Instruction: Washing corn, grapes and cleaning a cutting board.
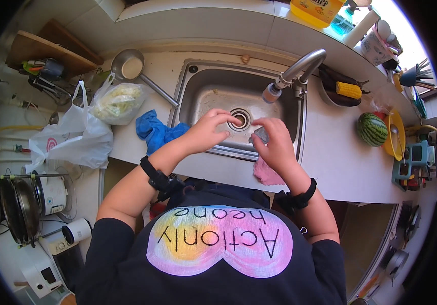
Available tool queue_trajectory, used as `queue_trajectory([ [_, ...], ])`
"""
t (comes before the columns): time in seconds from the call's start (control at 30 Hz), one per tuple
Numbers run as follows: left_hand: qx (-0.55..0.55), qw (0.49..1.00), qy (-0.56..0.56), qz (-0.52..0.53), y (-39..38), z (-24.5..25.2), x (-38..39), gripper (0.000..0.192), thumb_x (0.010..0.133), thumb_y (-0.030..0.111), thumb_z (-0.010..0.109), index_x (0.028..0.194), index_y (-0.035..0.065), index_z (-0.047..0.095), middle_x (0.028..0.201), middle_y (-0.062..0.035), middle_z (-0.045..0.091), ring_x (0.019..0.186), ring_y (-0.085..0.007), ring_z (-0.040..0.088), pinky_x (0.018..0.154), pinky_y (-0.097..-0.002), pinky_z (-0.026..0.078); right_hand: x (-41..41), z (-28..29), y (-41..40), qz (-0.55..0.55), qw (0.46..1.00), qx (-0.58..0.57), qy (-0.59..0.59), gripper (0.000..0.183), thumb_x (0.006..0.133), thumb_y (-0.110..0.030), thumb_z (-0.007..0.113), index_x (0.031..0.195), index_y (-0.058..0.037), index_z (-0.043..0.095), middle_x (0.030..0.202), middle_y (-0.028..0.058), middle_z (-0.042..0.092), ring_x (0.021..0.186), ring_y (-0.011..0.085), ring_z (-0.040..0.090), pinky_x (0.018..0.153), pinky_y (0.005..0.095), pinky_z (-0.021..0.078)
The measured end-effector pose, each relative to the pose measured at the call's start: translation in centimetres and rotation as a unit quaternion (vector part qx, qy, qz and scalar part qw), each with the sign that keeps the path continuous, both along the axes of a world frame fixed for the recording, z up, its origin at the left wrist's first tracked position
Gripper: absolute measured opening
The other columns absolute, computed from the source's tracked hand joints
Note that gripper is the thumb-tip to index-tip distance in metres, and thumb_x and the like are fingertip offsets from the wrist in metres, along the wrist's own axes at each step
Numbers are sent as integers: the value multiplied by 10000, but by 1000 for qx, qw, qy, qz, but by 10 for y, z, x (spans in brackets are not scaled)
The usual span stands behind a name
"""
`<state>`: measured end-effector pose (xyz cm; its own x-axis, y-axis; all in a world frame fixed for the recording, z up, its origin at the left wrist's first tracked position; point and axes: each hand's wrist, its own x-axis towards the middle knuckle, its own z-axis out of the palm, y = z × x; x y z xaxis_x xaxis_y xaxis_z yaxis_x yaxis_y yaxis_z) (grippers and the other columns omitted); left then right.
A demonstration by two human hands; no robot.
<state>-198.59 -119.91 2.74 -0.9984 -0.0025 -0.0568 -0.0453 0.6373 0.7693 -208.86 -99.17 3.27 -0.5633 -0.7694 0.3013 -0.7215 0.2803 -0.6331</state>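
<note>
My left hand (209, 130) is over the near part of the stainless steel sink (211, 85), left of the drain (240, 119). Its fingers are spread and it holds nothing. My right hand (277, 143) is bent on the other side of the drain, with a small grey pad (261, 135) between its thumb and fingers. My palm partly hides the pad, and its material is hard to make out. The gooseneck faucet (306, 63) with a filter head (272, 93) reaches over the sink's right side. No running water shows.
A blue cloth (153, 131) lies left of the sink, and a pink cloth (266, 171) at the counter's front edge. Left stand a saucepan (127, 65) and plastic bags (77, 137). Right are a bowl of eggplants and corn (348, 90), a watermelon (372, 129) and a yellow basin (396, 143).
</note>
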Motion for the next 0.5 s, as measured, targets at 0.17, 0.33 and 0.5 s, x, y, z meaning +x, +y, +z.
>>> queue_trajectory([
  [0.17,505,849,-151,35,-8,-1,-6,452,829,-8,498,1276,57,508,1368,-58,436,1313,-200,355,1060,-323,313,1,-9,-22,-14,986,-86,-143,359,714,-32,578,1071,-60,611,1112,121,594,1041,262,558,911,351,419],
  [0.33,492,854,-164,42,-12,-4,-5,474,839,-3,481,1309,59,472,1352,-55,451,1315,-195,350,1065,-322,308,-13,-16,-18,40,836,-81,-541,389,697,3,515,1064,-44,636,1267,98,541,1182,210,485,993,308,341],
  [0.5,485,853,-170,90,-14,-1,0,475,844,26,494,1317,63,471,1359,-54,455,1301,-194,371,1065,-329,306,-20,-17,-7,30,818,-88,-568,284,723,-34,521,966,-14,667,1298,148,525,1244,223,450,1046,299,280],
])
